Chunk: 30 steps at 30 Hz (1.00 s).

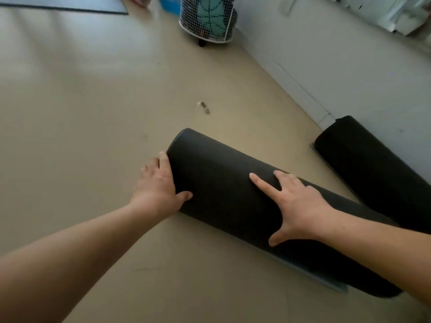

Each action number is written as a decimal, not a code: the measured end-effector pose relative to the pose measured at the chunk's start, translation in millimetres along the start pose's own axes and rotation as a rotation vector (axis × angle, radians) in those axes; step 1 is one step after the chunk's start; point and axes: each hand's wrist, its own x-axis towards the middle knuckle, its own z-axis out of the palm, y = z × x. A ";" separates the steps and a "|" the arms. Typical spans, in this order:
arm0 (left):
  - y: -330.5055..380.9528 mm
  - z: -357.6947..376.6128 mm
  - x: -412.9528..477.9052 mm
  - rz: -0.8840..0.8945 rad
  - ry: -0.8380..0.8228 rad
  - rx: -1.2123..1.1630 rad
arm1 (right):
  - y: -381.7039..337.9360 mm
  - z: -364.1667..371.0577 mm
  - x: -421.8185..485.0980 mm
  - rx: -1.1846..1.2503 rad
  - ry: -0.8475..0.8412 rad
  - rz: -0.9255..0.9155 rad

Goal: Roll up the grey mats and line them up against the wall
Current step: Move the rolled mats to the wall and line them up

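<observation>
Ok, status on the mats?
Right hand flat on rolled mat, left hand at its end. Second roll along wall. Nothing between them.

The rolled mat (221, 183) is dark grey, matt and finely textured, rubbery-looking, with a paler blue-grey edge. The floor (81, 113) is smooth beige with a soft sheen. The basket (207, 22) is white wire mesh. The wall (349, 78) is matt white.
</observation>
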 end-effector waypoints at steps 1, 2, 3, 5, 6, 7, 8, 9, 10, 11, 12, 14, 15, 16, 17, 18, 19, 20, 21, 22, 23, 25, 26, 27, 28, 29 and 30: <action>8.0 -3.6 -1.0 -0.007 -0.014 0.077 | 4.2 5.5 0.1 -0.003 0.012 -0.007; 17.2 -7.8 -1.9 -0.016 -0.025 0.142 | 6.3 9.3 2.5 -0.005 0.026 -0.014; 27.8 -11.0 -4.2 -0.028 -0.041 0.195 | 7.6 11.3 6.5 -0.003 0.037 -0.019; 54.3 -13.5 -12.4 -0.049 -0.082 0.254 | 12.7 11.6 13.4 0.024 0.048 -0.034; 69.3 -11.4 -17.7 -0.072 -0.107 0.241 | 18.0 11.0 15.4 0.044 0.051 -0.045; 84.8 -6.9 -24.2 -0.120 -0.127 0.182 | 25.5 10.9 16.9 0.065 0.057 -0.054; 99.3 1.0 -31.3 -0.197 -0.146 0.079 | 33.9 11.0 17.9 0.091 0.064 -0.062; 110.9 12.4 -39.5 -0.279 -0.162 -0.049 | 41.8 12.0 17.6 0.125 0.072 -0.070; 121.6 26.7 -49.2 -0.361 -0.185 -0.182 | 48.5 14.1 16.5 0.158 0.086 -0.080; 130.1 44.3 -59.4 -0.434 -0.206 -0.309 | 54.0 16.6 14.2 0.182 0.104 -0.093; 137.6 63.7 -69.4 -0.497 -0.207 -0.443 | 59.1 20.6 11.1 0.198 0.119 -0.106; 150.9 100.7 -87.0 -0.610 -0.130 -0.728 | 70.4 30.9 5.2 0.235 0.134 -0.116; 156.3 114.4 -92.7 -0.656 -0.079 -0.854 | 77.9 36.0 2.5 0.247 0.130 -0.097; 162.6 124.0 -96.4 -0.694 -0.051 -0.957 | 87.3 41.3 -0.7 0.240 0.115 -0.057; 167.1 132.3 -97.9 -0.709 -0.038 -1.051 | 97.8 46.8 -4.2 0.218 0.086 -0.010; 171.5 138.3 -97.4 -0.703 -0.029 -1.120 | 107.8 52.1 -7.6 0.200 0.053 0.026; 175.6 142.3 -95.2 -0.681 -0.015 -1.172 | 116.5 57.1 -9.7 0.195 0.032 0.042; 180.9 144.6 -91.6 -0.658 0.004 -1.212 | 123.8 60.9 -10.6 0.196 0.026 0.042; 185.4 147.6 -86.4 -0.643 0.024 -1.238 | 130.2 63.3 -11.6 0.198 0.028 0.040; 192.0 149.4 -81.4 -0.633 0.036 -1.249 | 135.8 64.8 -11.9 0.200 0.031 0.041; 198.3 152.0 -75.9 -0.624 0.036 -1.260 | 140.9 65.8 -11.9 0.205 0.033 0.048; 212.6 156.5 -65.2 -0.576 0.003 -1.295 | 152.6 69.3 -13.4 0.227 0.036 0.086; 220.5 160.2 -59.8 -0.551 -0.026 -1.313 | 160.5 72.7 -15.8 0.238 0.033 0.113; 229.0 164.7 -54.6 -0.526 -0.062 -1.334 | 169.5 77.6 -18.8 0.245 0.031 0.145; 238.0 170.7 -49.3 -0.504 -0.106 -1.346 | 179.5 83.3 -22.6 0.251 0.031 0.179; 248.8 177.1 -45.7 -0.485 -0.153 -1.357 | 190.3 90.0 -27.5 0.259 0.032 0.214; 260.2 184.5 -42.8 -0.468 -0.204 -1.355 | 201.2 97.3 -33.7 0.268 0.028 0.251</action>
